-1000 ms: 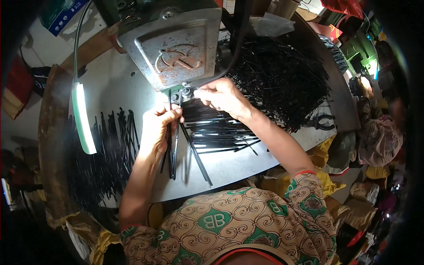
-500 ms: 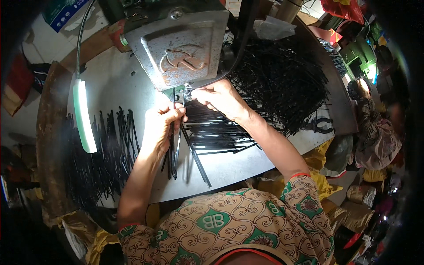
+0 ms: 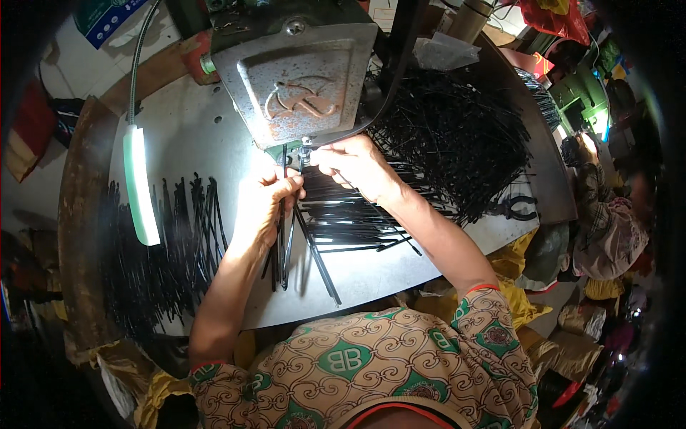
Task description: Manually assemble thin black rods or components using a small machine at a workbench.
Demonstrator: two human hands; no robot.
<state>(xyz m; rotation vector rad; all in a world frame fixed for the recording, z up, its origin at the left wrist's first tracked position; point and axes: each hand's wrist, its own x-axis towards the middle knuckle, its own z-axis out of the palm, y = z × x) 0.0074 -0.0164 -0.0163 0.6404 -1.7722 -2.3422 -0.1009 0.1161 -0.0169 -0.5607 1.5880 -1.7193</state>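
Note:
Under the head of a grey metal machine (image 3: pixel 304 89), my left hand (image 3: pixel 266 196) is closed round several thin black umbrella ribs (image 3: pixel 289 247). The ribs stand nearly upright in the view, their upper ends at the machine's small metal working point (image 3: pixel 304 151). My right hand (image 3: pixel 357 166) is closed in a pinch right beside that point, and whatever its fingertips hold is hidden. Below my right wrist, a row of black ribs (image 3: pixel 346 222) lies crosswise on the pale metal tabletop (image 3: pixel 357 275).
A lit lamp strip (image 3: pixel 141 186) on a bendy neck hangs at the left, over more black ribs (image 3: pixel 153 264). Further right rise a large tangled heap of black ribs (image 3: pixel 457 136) and black-handled pliers (image 3: pixel 518 207). Another person (image 3: pixel 607 229) sits at the far right.
Both hands stay at the machine's working point with almost no movement. The whole view has shifted slightly, and my right forearm sits a touch lower.

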